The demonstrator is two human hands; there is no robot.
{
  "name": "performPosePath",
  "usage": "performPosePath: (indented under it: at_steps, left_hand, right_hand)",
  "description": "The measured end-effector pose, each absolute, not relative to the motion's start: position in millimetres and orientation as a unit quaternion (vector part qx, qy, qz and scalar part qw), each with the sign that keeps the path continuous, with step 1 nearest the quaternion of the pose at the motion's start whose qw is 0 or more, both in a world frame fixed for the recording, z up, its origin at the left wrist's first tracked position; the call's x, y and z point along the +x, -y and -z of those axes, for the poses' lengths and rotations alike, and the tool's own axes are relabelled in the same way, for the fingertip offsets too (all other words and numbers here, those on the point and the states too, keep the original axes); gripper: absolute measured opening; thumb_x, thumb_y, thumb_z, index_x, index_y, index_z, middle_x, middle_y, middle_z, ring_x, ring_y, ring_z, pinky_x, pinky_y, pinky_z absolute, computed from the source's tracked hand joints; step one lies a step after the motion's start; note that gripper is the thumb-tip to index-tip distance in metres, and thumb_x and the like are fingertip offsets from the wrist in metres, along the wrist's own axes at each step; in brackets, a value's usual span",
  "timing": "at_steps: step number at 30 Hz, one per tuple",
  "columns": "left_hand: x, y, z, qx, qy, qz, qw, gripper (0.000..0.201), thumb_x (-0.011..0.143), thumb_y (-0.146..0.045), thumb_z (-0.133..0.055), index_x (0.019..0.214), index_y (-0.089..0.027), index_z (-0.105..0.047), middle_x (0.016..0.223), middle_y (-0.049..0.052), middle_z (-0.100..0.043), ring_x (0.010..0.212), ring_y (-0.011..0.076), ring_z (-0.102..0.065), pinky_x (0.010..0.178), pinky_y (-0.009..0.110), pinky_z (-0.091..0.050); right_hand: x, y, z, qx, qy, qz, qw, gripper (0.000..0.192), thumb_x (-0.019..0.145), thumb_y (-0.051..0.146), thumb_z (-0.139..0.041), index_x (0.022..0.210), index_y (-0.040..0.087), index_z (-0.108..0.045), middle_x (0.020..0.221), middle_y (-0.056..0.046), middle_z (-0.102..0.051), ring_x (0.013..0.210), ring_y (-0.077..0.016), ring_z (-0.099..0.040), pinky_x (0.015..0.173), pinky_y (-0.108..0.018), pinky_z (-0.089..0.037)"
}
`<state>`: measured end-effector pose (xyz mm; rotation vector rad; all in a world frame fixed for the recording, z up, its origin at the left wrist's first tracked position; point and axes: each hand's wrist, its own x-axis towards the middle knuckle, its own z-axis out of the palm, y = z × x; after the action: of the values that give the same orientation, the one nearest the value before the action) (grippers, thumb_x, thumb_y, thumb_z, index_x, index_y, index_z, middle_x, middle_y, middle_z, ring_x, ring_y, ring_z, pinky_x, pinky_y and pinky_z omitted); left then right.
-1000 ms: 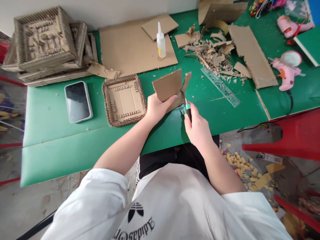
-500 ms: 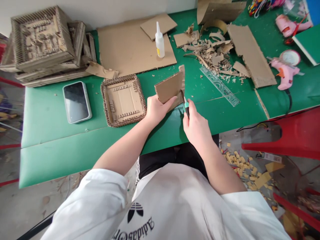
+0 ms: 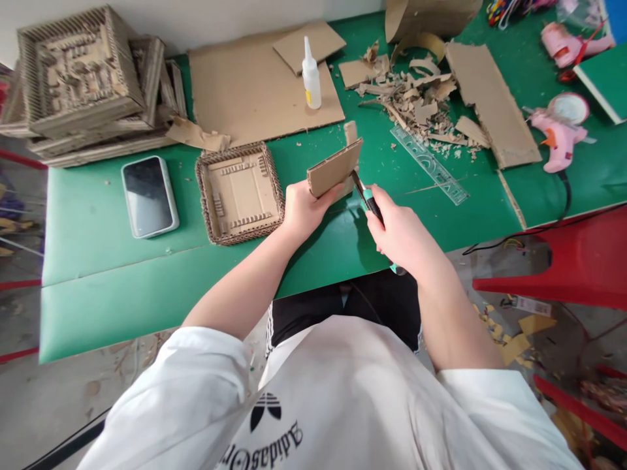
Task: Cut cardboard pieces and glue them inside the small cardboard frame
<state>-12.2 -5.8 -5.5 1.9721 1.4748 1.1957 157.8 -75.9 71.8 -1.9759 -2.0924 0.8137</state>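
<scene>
My left hand (image 3: 304, 207) grips a brown cardboard piece (image 3: 334, 168) and holds it tilted above the green table (image 3: 117, 261). My right hand (image 3: 400, 232) is closed around a craft knife (image 3: 368, 198) with a teal and black handle. The blade tip touches the right edge of the cardboard piece. A narrow cardboard strip (image 3: 350, 132) sticks up behind the piece. A small square cardboard tray (image 3: 240, 192) with a woven rim lies just left of my left hand.
A phone (image 3: 149, 196) lies left of the tray. Stacked cardboard frames (image 3: 81, 78) fill the far left. A glue bottle (image 3: 311, 75) stands on a cardboard sheet (image 3: 255, 94). Scraps (image 3: 416, 98), a clear ruler (image 3: 428, 164) and a pink glue gun (image 3: 558, 137) sit right.
The cardboard piece has tipped flatter and its cut flap has folded back behind it. My right hand has drawn the knife down and to the right.
</scene>
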Motion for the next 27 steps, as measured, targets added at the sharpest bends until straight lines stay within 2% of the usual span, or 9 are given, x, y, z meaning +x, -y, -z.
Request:
performPosePath:
  at_steps: [5, 9, 18, 27]
  left_hand:
    - [-12, 7, 3, 0.722, -0.506, -0.417, 0.219, 0.031, 0.074, -0.044, -0.062, 0.070, -0.013, -0.064, 0.064, 0.002, -0.066, 0.066, 0.0182, -0.062, 0.058, 0.025, -0.048]
    - [-11, 7, 2, 0.710, -0.509, -0.426, 0.235, 0.027, 0.074, -0.040, -0.062, 0.077, -0.013, -0.066, 0.072, 0.002, -0.069, 0.069, 0.0176, -0.063, 0.059, 0.023, -0.048]
    - [-11, 7, 4, 0.725, -0.501, -0.419, 0.220, 0.027, 0.075, -0.040, -0.062, 0.072, -0.013, -0.065, 0.067, 0.002, -0.068, 0.065, 0.0162, -0.062, 0.058, 0.023, -0.047]
    - [-10, 5, 5, 0.714, -0.512, -0.424, 0.222, 0.024, 0.074, -0.037, -0.064, 0.078, -0.013, -0.067, 0.071, 0.003, -0.070, 0.067, 0.0166, -0.064, 0.059, 0.023, -0.048]
  right_hand:
    - [161, 67, -72, -0.650, 0.699, -0.286, 0.088, 0.046, 0.090, 0.028, -0.035, 0.135, 0.018, -0.036, 0.080, -0.009, -0.068, 0.065, -0.0192, -0.063, 0.061, -0.027, -0.045]
    - [155, 70, -71, -0.661, 0.690, -0.284, 0.085, 0.047, 0.090, 0.026, -0.034, 0.136, 0.017, -0.034, 0.080, -0.009, -0.069, 0.065, -0.0196, -0.063, 0.062, -0.028, -0.046]
    - [147, 74, -67, -0.673, 0.686, -0.266, 0.073, 0.048, 0.090, 0.025, -0.033, 0.137, 0.014, -0.031, 0.084, -0.012, -0.069, 0.063, -0.0213, -0.064, 0.062, -0.030, -0.047]
    - [143, 79, -65, -0.683, 0.679, -0.260, 0.065, 0.047, 0.090, 0.024, -0.032, 0.136, 0.013, -0.032, 0.088, -0.014, -0.070, 0.066, -0.0220, -0.065, 0.065, -0.031, -0.047]
